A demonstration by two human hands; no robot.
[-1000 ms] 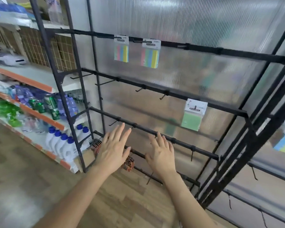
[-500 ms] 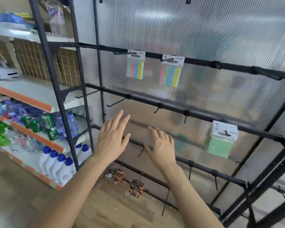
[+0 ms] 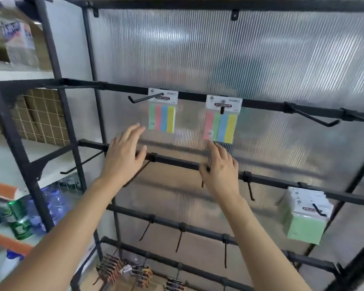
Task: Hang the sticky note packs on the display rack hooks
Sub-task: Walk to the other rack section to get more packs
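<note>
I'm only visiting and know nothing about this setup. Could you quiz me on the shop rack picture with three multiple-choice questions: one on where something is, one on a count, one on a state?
1. Where in the picture does the green pack hang?
A. upper left
B. lower right
C. top centre

2. How many striped packs are hanging?
A. one
B. two
C. four

3. The left hand and right hand are:
A. both open and empty
B. both gripping packs
C. holding one bottle together

Answers:
1 B, it hangs on a hook low at the right.
2 B, two hang side by side.
3 A, the fingers are straight and hold nothing.
</note>
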